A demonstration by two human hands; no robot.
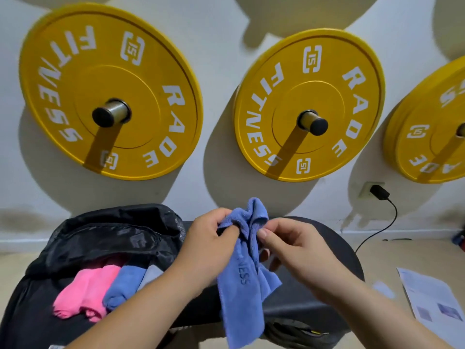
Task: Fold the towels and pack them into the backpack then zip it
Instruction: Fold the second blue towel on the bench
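Weight plates [110,91], yellow, hang on the wall above a dark bench [324,250]. Black backpack [100,238] lies open at left, a pink towel [83,290] spilling from its mouth. Left hand [208,243] and right hand [297,250] both pinch a bunched blue towel [241,280] above the bench; held so crumpled, it will likely fold crooked or slip free.

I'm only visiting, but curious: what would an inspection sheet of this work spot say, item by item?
Surface: black padded bench, backpack resting on its left part.
Job's things: open backpack with a pink towel, a second blue towel and a grey towel in its mouth; blue towel unfolded, not yet packed.
Clutter: printed sheet on the floor, right.
Hands: left hand and right hand both pinch the blue towel.
Cables: black cable from a charger in the wall socket down to the floor.
Surroundings: yellow weight plates on wall pegs.
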